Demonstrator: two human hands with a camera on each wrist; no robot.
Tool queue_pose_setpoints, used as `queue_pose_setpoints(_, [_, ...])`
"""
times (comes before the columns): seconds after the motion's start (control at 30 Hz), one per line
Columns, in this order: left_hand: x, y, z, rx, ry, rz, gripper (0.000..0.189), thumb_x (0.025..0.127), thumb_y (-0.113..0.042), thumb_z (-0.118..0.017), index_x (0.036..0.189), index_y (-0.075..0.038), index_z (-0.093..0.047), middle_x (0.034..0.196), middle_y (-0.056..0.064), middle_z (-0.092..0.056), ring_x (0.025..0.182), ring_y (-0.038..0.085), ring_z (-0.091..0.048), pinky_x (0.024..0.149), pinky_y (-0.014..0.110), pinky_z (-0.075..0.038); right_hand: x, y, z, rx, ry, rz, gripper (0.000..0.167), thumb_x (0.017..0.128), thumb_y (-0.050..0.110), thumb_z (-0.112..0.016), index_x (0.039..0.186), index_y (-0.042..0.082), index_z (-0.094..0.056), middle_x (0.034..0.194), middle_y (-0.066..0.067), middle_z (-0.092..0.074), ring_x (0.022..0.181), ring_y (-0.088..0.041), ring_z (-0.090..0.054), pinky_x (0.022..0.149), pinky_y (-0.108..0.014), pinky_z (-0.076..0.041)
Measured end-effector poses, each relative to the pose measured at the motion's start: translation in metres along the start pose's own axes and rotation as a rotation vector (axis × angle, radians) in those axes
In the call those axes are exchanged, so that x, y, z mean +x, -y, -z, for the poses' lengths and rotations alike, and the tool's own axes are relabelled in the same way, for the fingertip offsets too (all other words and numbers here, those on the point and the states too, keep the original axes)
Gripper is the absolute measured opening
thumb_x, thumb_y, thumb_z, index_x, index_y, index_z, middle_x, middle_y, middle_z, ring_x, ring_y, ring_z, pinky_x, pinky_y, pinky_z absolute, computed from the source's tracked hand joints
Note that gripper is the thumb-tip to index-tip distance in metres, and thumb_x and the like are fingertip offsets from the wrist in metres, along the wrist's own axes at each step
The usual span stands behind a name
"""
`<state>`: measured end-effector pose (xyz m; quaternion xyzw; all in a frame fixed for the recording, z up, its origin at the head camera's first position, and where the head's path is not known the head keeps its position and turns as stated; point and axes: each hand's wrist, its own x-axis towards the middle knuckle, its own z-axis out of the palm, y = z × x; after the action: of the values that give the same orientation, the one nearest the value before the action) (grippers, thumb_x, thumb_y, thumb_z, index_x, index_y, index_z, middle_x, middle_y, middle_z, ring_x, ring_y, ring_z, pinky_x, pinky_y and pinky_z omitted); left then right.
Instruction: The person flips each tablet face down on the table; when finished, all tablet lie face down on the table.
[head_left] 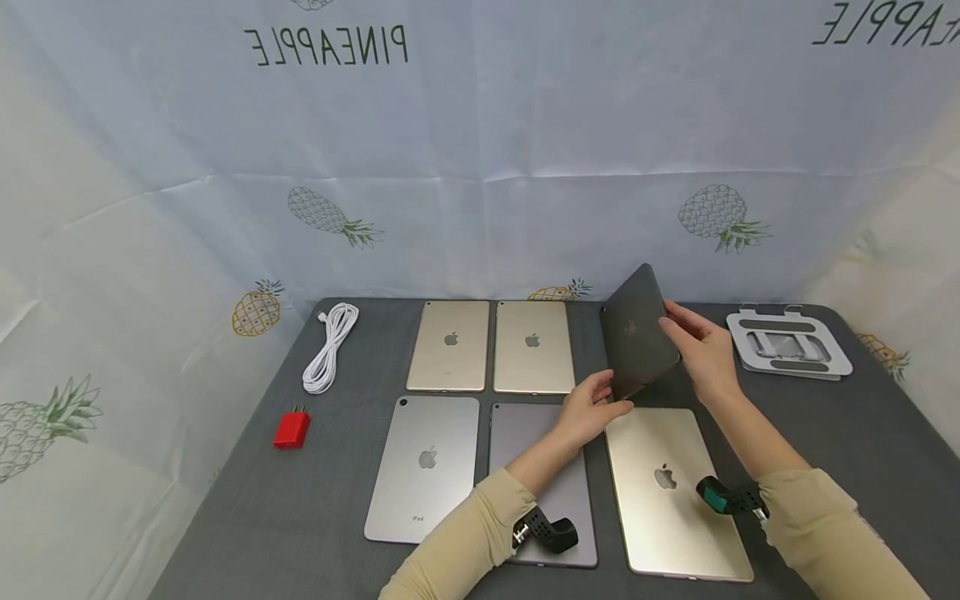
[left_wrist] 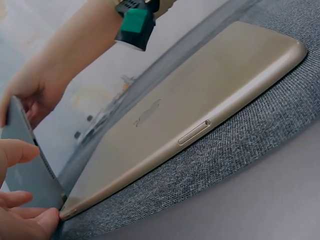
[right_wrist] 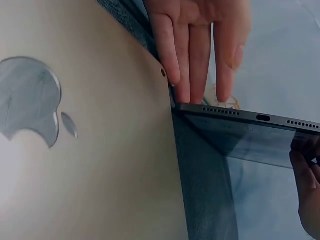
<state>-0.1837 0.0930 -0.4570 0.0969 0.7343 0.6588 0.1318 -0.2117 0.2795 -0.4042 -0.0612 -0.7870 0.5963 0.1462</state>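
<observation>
A dark grey tablet stands tilted up at the back right, its apple-marked back facing left in the head view. My right hand pinches its right edge between thumb and fingers. At its lower left corner is my left hand; in the right wrist view the fingers of this left hand are straight and reach the tablet's port edge. Just in front lies a large gold tablet, back up. Beneath my left forearm, a purplish-grey tablet is partly hidden.
Two smaller gold tablets lie in the back row, with a silver iPad in front. At the left are a coiled white cable and a red charger plug. A folded silver stand lies at the right.
</observation>
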Motion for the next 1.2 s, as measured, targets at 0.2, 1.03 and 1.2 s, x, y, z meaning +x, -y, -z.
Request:
queue_pose_setpoints(0.2, [0.0, 0.002, 0.0, -0.054, -0.001, 0.035, 0.058, 0.085, -0.014, -0.072, 0.138, -0.003, -0.052, 0.137, 0.015, -0.055, 0.126, 0.024, -0.053, 0.101, 0.03, -0.045, -0.003, -0.007, 0.009, 0.089, -0.03, -0.042, 0.05, 0.096, 0.027, -0.064, 0.14, 0.005, -0.053, 0.111, 0.018, -0.061, 0.101, 0.003, -0.054, 0.079, -0.006, -0.043])
queue_pose_setpoints(1.03, [-0.004, 0.004, 0.005, -0.036, 0.003, 0.03, 0.057, 0.087, -0.014, -0.07, 0.139, -0.003, -0.051, 0.139, 0.012, -0.054, 0.129, 0.021, -0.049, 0.105, 0.026, -0.039, -0.001, -0.053, 0.01, -0.201, 0.02, -0.287, 0.052, 0.102, 0.021, -0.042, 0.151, 0.005, -0.033, 0.15, -0.024, -0.036, 0.136, -0.04, -0.035, 0.107, -0.053, -0.035])
queue_pose_setpoints(1.2, [-0.003, 0.004, 0.005, -0.032, -0.002, 0.039, 0.055, 0.087, -0.015, -0.071, 0.137, -0.004, -0.053, 0.138, 0.01, -0.054, 0.129, 0.02, -0.05, 0.106, 0.027, -0.038, -0.002, -0.053, 0.009, -0.332, 0.08, -0.264, 0.054, 0.102, 0.022, -0.039, 0.15, -0.001, -0.03, 0.148, -0.029, -0.036, 0.135, -0.046, -0.033, 0.105, -0.056, -0.034])
